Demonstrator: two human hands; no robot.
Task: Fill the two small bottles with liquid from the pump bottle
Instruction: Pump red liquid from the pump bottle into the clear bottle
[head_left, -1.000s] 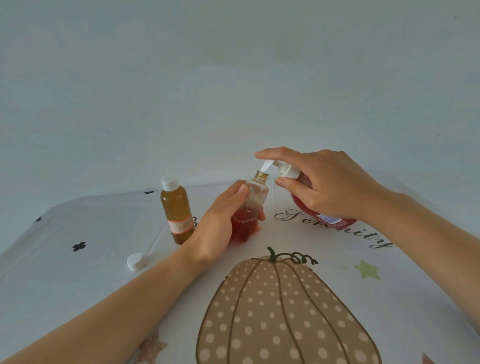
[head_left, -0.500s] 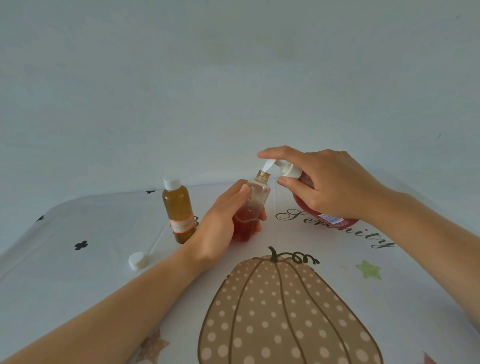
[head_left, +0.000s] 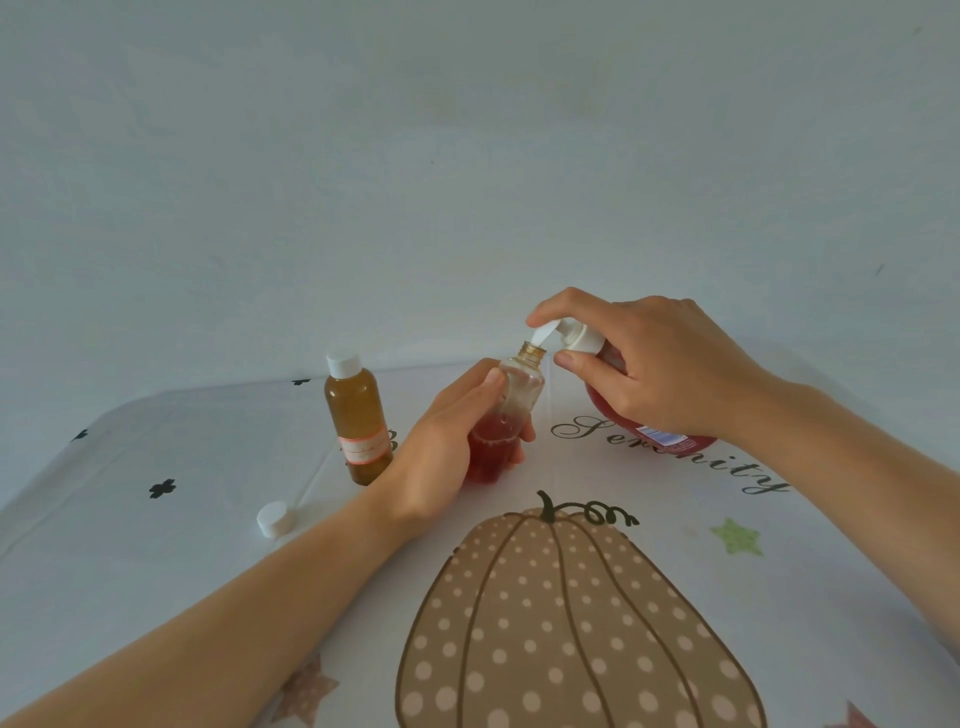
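Observation:
My left hand (head_left: 441, 447) grips a small clear bottle (head_left: 511, 410), uncapped, tilted a little, with red liquid in its lower part. My right hand (head_left: 654, 364) holds the white pump head (head_left: 571, 335) of the red pump bottle (head_left: 623, 415), forefinger on top and thumb under the collar. The white nozzle tip sits right at the small bottle's open neck. A second small bottle (head_left: 358, 415), amber, with a white cap and a pink label, stands upright to the left of my left hand. Most of the pump bottle is hidden behind my right hand.
A loose white cap (head_left: 274, 518) lies on the tablecloth (head_left: 156, 571) to the left of my left forearm. The cloth is white with a big dotted pumpkin print in front of me. A pale wall rises right behind the table.
The pump head and my right forefinger have risen slightly. The small bottle stays under the nozzle in my left hand.

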